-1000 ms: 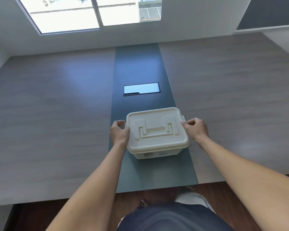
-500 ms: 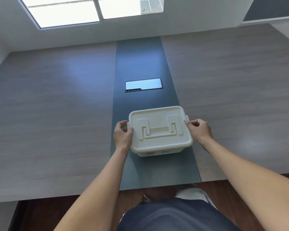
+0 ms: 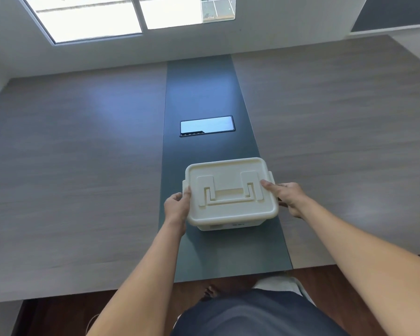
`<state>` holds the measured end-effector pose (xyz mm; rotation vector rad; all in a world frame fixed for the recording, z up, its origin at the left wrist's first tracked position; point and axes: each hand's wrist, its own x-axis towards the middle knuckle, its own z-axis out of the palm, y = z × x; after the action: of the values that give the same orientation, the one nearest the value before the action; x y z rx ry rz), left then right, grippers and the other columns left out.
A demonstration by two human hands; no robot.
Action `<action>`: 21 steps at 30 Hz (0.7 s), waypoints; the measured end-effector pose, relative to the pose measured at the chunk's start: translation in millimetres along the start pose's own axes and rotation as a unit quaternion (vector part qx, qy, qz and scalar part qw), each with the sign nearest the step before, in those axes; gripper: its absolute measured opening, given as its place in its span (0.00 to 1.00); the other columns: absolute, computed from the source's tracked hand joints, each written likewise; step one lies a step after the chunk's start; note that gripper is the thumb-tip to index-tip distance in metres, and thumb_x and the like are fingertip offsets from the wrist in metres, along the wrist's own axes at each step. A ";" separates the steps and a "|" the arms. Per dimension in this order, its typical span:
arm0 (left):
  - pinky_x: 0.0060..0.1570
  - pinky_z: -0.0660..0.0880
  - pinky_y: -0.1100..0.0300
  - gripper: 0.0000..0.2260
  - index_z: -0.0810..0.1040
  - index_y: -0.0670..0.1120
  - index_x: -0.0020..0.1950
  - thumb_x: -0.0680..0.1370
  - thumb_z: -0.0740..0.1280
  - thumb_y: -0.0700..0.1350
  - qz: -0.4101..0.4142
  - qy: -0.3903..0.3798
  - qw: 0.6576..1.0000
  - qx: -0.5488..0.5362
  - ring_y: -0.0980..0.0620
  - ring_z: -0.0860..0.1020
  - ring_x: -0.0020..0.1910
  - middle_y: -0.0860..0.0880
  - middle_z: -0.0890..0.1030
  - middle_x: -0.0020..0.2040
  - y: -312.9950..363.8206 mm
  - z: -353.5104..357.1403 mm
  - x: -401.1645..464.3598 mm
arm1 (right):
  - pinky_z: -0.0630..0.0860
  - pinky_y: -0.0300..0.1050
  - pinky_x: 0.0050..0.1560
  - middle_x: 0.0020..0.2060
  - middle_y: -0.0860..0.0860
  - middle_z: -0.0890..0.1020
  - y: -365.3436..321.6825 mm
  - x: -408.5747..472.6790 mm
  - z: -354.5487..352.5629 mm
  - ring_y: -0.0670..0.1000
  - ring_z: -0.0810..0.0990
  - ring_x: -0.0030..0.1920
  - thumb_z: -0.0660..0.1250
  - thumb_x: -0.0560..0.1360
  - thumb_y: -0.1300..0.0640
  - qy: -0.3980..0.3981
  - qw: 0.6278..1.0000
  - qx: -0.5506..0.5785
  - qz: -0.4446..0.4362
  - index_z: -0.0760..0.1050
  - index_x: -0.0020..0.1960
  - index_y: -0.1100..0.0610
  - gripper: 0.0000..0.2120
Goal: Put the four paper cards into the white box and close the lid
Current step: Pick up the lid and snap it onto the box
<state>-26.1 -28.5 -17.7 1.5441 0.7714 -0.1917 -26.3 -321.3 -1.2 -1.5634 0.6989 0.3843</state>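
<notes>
A wide wooden table [image 3: 83, 178] fills the frame, a dark strip [image 3: 204, 93] running down its middle. Low on that strip, just below centre, sits the white box [image 3: 230, 223], its lid [image 3: 228, 190] on. The left hand [image 3: 176, 209] clasps its left edge; the right hand [image 3: 287, 197] cups its right edge — one finger laid across the lid.
</notes>
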 end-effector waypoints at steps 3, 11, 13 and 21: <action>0.31 0.74 0.67 0.10 0.80 0.40 0.45 0.77 0.72 0.48 0.067 0.010 0.997 0.035 0.50 0.77 0.38 0.49 0.82 0.39 4.2 -6.4 2.8 | 0.77 0.43 0.42 0.44 0.52 0.85 -8.9 -3.1 -1.5 0.50 0.83 0.43 0.80 0.66 0.48 0.053 0.993 -0.088 -0.049 0.79 0.44 0.59 0.18; 0.54 0.75 0.58 0.12 0.82 0.38 0.55 0.78 0.71 0.45 0.162 0.101 0.959 0.211 0.47 0.78 0.49 0.42 0.78 0.56 20.5 4.9 -7.8 | 0.79 0.47 0.44 0.43 0.55 0.88 -7.1 -12.6 11.5 0.55 0.85 0.44 0.73 0.74 0.48 0.133 0.959 -0.202 -0.150 0.86 0.50 0.58 0.14; 0.49 0.70 0.60 0.10 0.82 0.38 0.54 0.79 0.69 0.45 0.188 0.120 0.942 0.251 0.47 0.76 0.47 0.44 0.74 0.53 19.9 7.4 -13.0 | 0.78 0.47 0.41 0.42 0.56 0.88 -5.1 -12.8 14.5 0.57 0.85 0.43 0.71 0.76 0.49 0.146 0.951 -0.218 -0.165 0.86 0.49 0.59 0.14; 0.51 0.69 0.62 0.12 0.82 0.40 0.60 0.80 0.68 0.46 0.187 0.119 0.948 0.227 0.46 0.77 0.49 0.41 0.74 0.56 22.7 8.3 -6.8 | 0.71 0.49 0.37 0.35 0.59 0.84 -0.5 -3.6 26.3 0.58 0.77 0.37 0.67 0.79 0.50 0.174 0.943 -0.214 -0.185 0.79 0.41 0.67 0.20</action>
<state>-15.7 -37.1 3.4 2.1504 0.6293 0.1123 -24.4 -294.8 -1.9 -2.1648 0.5902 -0.0332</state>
